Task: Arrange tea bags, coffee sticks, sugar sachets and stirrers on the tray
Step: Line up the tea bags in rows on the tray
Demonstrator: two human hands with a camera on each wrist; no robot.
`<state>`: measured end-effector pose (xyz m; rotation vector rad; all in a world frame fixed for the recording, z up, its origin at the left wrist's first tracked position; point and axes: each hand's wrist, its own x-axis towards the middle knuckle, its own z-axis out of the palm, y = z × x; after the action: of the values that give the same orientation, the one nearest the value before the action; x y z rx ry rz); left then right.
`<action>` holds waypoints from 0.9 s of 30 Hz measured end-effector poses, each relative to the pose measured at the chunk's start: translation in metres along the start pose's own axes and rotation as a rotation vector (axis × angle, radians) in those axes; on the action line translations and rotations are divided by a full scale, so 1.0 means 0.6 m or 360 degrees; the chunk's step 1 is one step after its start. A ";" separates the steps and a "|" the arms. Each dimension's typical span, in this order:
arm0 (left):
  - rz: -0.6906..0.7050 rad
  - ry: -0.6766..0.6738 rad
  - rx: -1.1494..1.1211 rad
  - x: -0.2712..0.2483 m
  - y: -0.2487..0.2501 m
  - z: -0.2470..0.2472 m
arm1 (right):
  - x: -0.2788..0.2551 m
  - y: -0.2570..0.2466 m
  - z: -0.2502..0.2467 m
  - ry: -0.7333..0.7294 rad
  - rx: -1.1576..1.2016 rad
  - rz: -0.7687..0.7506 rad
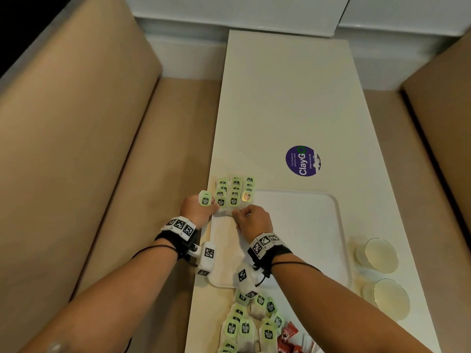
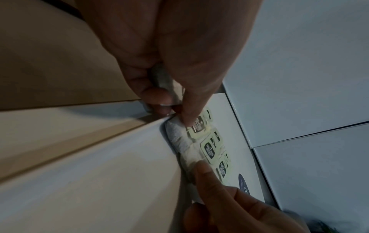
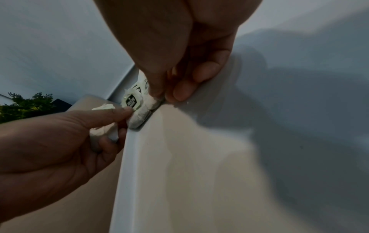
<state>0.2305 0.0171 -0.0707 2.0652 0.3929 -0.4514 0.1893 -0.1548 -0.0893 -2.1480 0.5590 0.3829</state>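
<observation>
- My left hand has a spare green-tagged paper tea bag curled in its fingers, ready to feed in.
- My right hand pinches the rows of tea bags at the white plastic tray's far-left corner, squaring them up I think.

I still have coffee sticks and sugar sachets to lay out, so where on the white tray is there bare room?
The white rectangular plastic tray is bare right of the right hand, out to its right rim. The far left corner is crowded with rows of green-tagged tea bags, where both hands work; the left hand grips another tea bag.
</observation>
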 end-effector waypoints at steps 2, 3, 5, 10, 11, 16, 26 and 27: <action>0.0012 0.0013 -0.0007 -0.004 0.001 -0.002 | -0.003 0.000 -0.001 0.0042 0.0027 -0.0005; 0.0016 0.0001 -0.0029 -0.007 0.002 -0.004 | -0.006 0.000 -0.003 0.0063 0.0047 -0.0015; 0.0007 -0.0081 -0.0100 -0.010 0.002 -0.008 | -0.011 -0.001 -0.005 0.0068 0.0112 -0.0093; 0.0009 -0.0450 -0.0385 -0.028 0.000 -0.018 | -0.021 -0.013 -0.005 -0.0033 0.0243 -0.0401; 0.0017 -0.0512 -0.0431 -0.036 0.001 -0.018 | -0.025 -0.017 -0.006 -0.0080 0.0263 -0.0425; 0.0050 -0.0752 -0.0550 -0.068 0.005 -0.016 | -0.044 -0.033 -0.009 -0.0194 0.0206 -0.0484; -0.0006 -0.0705 -0.0596 -0.089 -0.007 -0.020 | -0.061 -0.025 -0.024 -0.0129 0.0358 -0.0490; 0.0011 -0.0685 -0.0566 -0.092 -0.007 -0.018 | -0.062 -0.021 -0.026 -0.0099 0.0373 -0.0494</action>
<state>0.1816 0.0235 -0.0429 1.5736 0.1891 -0.7458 0.1651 -0.1511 -0.0547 -1.9484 0.2162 0.2000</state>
